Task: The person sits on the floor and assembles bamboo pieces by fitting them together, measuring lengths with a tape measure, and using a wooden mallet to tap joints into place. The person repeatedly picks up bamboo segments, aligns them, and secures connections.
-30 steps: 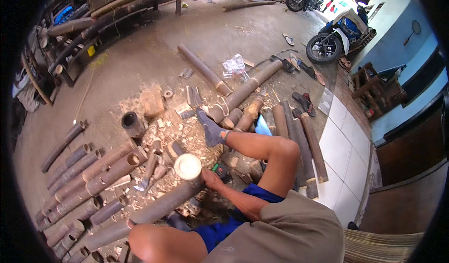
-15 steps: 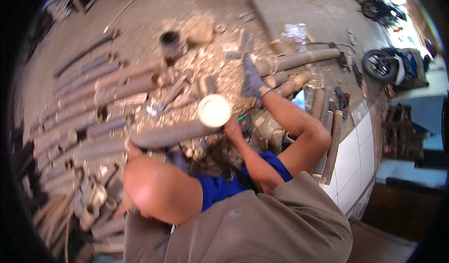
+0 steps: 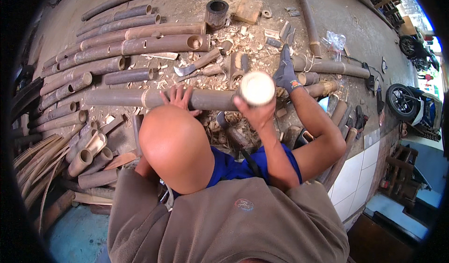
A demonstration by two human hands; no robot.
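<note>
A long brown bamboo pole (image 3: 210, 99) lies crosswise before me, its pale round cut end (image 3: 257, 89) at the right. My right hand (image 3: 257, 112) grips this end from below, with the thumb on its near left side. Farther left along the pole, my left hand (image 3: 180, 98) rests on it with fingers spread, partly hidden behind my raised knee. A curved-blade knife with a wooden handle (image 3: 206, 59) lies among shavings beyond the pole. Another curved blade (image 3: 221, 120) lies on the near side, close to my right forearm.
Several bamboo poles (image 3: 154, 44) lie in rows at the left. A dark hollow bamboo section (image 3: 217, 16) and a wooden block (image 3: 248, 10) stand beyond the shavings. Bamboo strips (image 3: 37, 162) and short pieces are piled at the near left. A motorcycle wheel (image 3: 402, 102) is at the right.
The bamboo pole's cut end has shifted right and away from me in the view, which has itself turned. My left hand, mostly hidden before, now shows spread on the pole.
</note>
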